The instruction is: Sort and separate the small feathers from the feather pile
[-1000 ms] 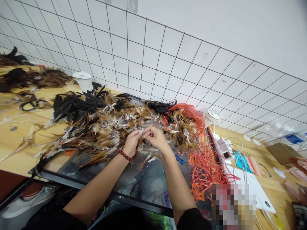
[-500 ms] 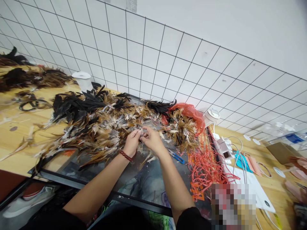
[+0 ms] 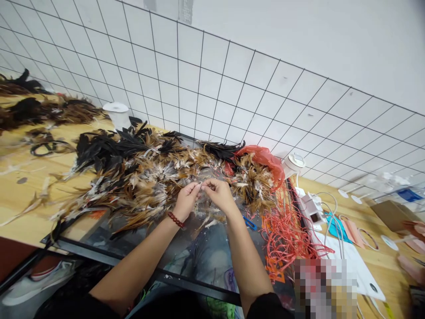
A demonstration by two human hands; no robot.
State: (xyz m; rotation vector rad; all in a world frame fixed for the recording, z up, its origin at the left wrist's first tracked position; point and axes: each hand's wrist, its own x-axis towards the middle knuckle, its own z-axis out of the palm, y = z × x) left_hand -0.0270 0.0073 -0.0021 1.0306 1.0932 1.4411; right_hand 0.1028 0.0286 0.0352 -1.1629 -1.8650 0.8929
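Note:
My left hand (image 3: 187, 200), with a dark red bead bracelet (image 3: 175, 219) at its wrist, is closed in a pinch. Facing it, my right hand (image 3: 218, 193) pinches too, fingertips close to the left ones. A tiny pale bit shows between them, too small to name. Both are over a dark, glossy tray (image 3: 209, 241). Brown and white feathers (image 3: 146, 181) are heaped behind and left of the hands, with black feathers (image 3: 102, 148) at the back left. Blue-handled snips (image 3: 249, 223) lie beside my right wrist, partly hidden by it.
Red strings (image 3: 285, 230) and a red plastic bag (image 3: 262, 157) lie to the right. White cups or spools (image 3: 117, 116) stand near the black wire grid (image 3: 229, 75). A white power adapter (image 3: 312, 208) with cables sits at the right. At the right edge is another person's hand (image 3: 419, 228).
My right hand has moved slightly right and now covers more of the blue-handled snips. Both hands remain pinched, with their fingertips less overlapped. The view has shifted slightly.

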